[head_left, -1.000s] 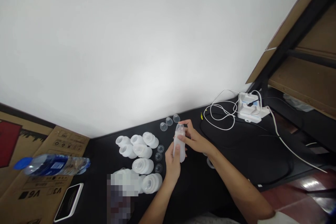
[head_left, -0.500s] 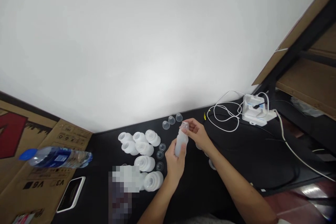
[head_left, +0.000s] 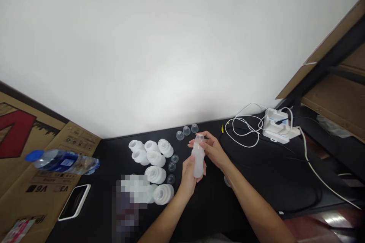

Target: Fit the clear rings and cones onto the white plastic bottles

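A translucent white baby bottle is held above the black table, tilted with its top away from me. My left hand is closed around the lower body. At its top, the fingers of my right hand grip the clear dome cap. To the left stand several white bottles; some have open necks, like this one, while others carry teats, such as the bottle. Clear dome caps lie beyond my hands, and small clear discs lie beside the bottles. Another clear piece is partly hidden by my right forearm.
A water bottle lies by a cardboard box at left, near a phone. At right are a white power strip and looped white cable. A white wall rises behind the table. A pixelated patch hides the lower left.
The held bottle has turned more upright in the picture and come slightly lower. My right hand's fingers have shifted around the cap. The camera view has tilted slightly.
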`<action>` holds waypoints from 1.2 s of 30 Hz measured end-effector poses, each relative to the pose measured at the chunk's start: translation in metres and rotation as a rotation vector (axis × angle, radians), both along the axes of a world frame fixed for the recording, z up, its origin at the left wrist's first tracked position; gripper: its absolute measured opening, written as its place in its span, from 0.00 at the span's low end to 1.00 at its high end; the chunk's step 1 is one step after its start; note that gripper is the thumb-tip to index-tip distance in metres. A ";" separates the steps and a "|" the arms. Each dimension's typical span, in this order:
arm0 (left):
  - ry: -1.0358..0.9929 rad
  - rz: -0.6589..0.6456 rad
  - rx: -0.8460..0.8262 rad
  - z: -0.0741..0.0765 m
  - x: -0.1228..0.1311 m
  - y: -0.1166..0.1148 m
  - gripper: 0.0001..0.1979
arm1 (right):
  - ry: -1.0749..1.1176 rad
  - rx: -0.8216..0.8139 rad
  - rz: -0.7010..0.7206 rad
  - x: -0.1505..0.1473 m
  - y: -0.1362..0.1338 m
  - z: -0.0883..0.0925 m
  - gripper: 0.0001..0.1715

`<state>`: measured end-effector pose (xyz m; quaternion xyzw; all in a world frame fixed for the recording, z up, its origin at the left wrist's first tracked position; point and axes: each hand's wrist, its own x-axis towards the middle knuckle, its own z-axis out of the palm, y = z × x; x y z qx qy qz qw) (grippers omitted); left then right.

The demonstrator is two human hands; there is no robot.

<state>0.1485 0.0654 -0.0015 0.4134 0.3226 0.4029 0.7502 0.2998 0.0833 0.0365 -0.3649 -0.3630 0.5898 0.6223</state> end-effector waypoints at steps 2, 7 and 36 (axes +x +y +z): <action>0.104 0.050 0.065 0.000 0.001 0.000 0.39 | -0.011 -0.023 -0.017 0.000 0.001 -0.001 0.32; 0.389 0.203 0.263 0.008 -0.002 0.000 0.31 | -0.076 -0.028 -0.051 0.002 0.004 -0.003 0.32; -0.216 -0.079 -0.073 0.004 -0.002 0.003 0.40 | -0.205 -0.045 0.014 0.015 -0.004 0.013 0.32</action>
